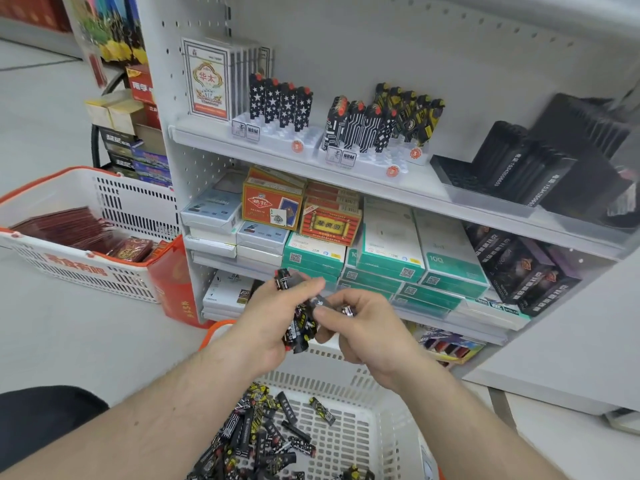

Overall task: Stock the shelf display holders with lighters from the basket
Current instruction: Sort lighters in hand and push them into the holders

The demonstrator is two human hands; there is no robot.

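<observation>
Nearest to us, the basket [349, 441] is holding a loose heap of lighters [256, 441], lying flat and pointing every which way. Above it, our left hand [273, 323] is gripping a bundle of lighters [298, 327], fingers curled round them, their long axes running roughly up and down with one end sticking out above the thumb. Our right hand [360, 327] is pinching a single lighter [320, 302] between thumb and forefinger, its long axis lying nearly level and pointing left toward the bundle (which end is the cap we cannot tell, as the fingers are covering it). Farther off, on the upper shelf [214, 133], the white display holders [277, 133] are carrying upright lighters: a star-patterned row [280, 103] on the left, and line-patterned ones [356, 128] to the right with yellow-and-black ones [412, 110] behind, caps up, with open slots showing in front. We are judging the risk to lie in the crowded left hand: drawing one lighter free could loosen the rest and spill them back into the basket or onto the floor. Reaching up, a level lighter would also need turning upright, or it could knock its neighbours over.
</observation>
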